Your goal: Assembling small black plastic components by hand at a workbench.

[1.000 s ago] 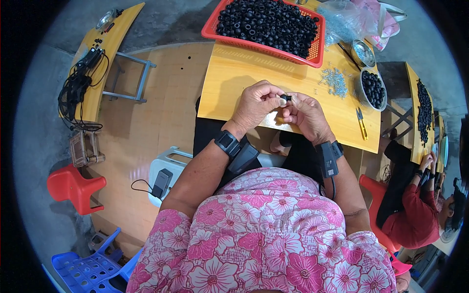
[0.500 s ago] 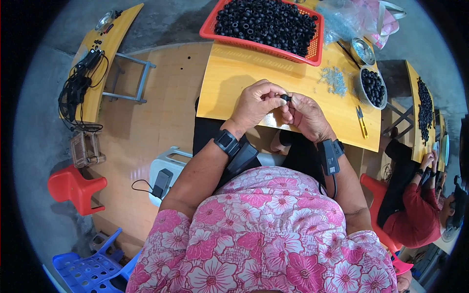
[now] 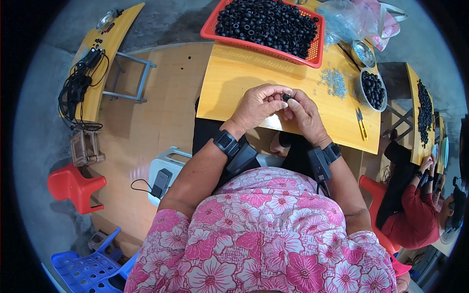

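The left hand [image 3: 261, 106] and the right hand [image 3: 308, 116] are together above the near side of the yellow table [image 3: 227, 90], both with fingertips closed on one small black rounded part [image 3: 287, 97]; whether it is one piece or two joined, I cannot tell. For good work, one hand should probably keep the part steady while the other presses it straight, without tilting; the loose clear pieces [image 3: 334, 82] are better left undisturbed.
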Demonstrator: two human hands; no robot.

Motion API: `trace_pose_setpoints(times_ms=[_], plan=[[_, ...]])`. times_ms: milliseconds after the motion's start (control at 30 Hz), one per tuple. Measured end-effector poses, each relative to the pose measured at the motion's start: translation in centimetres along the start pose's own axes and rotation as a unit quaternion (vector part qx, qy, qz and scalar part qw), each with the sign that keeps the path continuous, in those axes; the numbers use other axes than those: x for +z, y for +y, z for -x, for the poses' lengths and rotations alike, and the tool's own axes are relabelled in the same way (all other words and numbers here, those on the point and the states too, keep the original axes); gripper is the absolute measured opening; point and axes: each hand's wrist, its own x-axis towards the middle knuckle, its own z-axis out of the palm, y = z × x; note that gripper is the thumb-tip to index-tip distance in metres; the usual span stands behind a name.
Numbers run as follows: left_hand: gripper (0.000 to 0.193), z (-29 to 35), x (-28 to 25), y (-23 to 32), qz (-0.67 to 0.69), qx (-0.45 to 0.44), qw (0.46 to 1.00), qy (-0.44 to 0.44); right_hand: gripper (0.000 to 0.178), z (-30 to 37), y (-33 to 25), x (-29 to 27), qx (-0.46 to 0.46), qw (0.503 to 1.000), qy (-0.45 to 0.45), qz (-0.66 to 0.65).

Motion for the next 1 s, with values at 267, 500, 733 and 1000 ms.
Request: trace_pose_setpoints(times_ms=[267,500,733,1000], plan=[[0.044,0.0,0.0,0.2,-0.017,-0.023,0.999,-0.028,0.016,-0.1,0.9,0.3,-0.080,0.980,0.056,0.171],[0.042,0.1,-0.2,-0.5,0.019,-0.053,0.997,-0.047,0.016,-0.1,1.1,0.5,-0.089,0.969,0.062,0.220],[0.034,0.2,0.5,0.5,0.090,-0.031,0.995,-0.008,0.014,-0.4,1.4,0.3,-0.015,0.999,0.051,-0.012],[0.021,-0.7,1.0,-1.0,-0.025,-0.028,0.997,0.069,0.012,-1.7,2.0,0.9,-0.009,0.997,0.070,-0.012]])
